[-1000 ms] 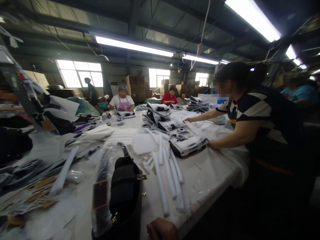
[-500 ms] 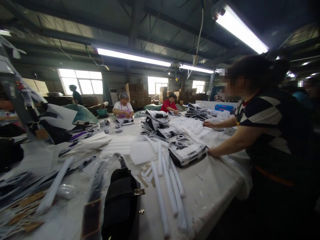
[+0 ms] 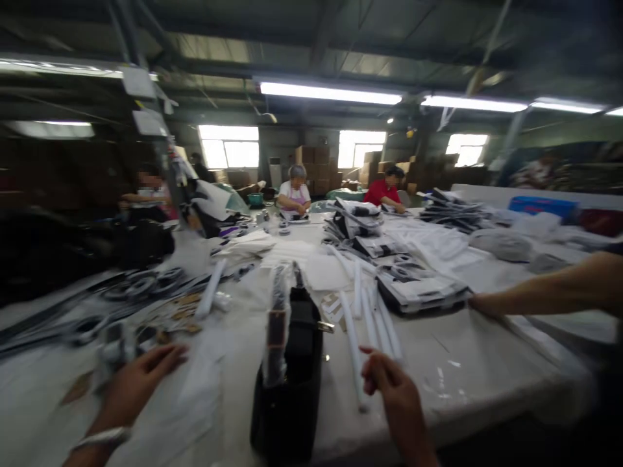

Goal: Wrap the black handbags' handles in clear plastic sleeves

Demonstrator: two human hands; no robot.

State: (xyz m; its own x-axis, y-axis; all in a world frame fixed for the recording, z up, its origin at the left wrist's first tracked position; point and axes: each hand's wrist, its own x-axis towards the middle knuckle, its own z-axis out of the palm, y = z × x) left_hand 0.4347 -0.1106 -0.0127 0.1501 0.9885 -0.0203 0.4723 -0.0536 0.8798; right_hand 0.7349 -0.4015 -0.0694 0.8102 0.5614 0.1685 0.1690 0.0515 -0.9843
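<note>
A black handbag (image 3: pixel 304 337) with a metal clasp stands on the table in front of me, its strap partly under clear plastic wrap. My left hand (image 3: pixel 141 379) is left of the bag, fingers stretched out and holding nothing visible, close to some grey rolls (image 3: pixel 117 340). To the bag's right, my right hand (image 3: pixel 392 389) hovers by the near ends of several white padded tubes (image 3: pixel 372 324). Its fingers are loosely bent and apart, with nothing seen between them. Both hands are somewhat blurred.
A co-worker's arm (image 3: pixel 549 292) reaches in from the right to a wrapped black-and-white bag (image 3: pixel 421 292). More wrapped bags (image 3: pixel 357 224) are piled behind it. Brown cut pieces (image 3: pixel 180 311) and dark straps lie left. Two people sit across the white table (image 3: pixel 467 370).
My view has swung right and both my hands have come into it. The handbag now stands more upright in the middle. Of the co-worker on the right, mainly an arm still shows.
</note>
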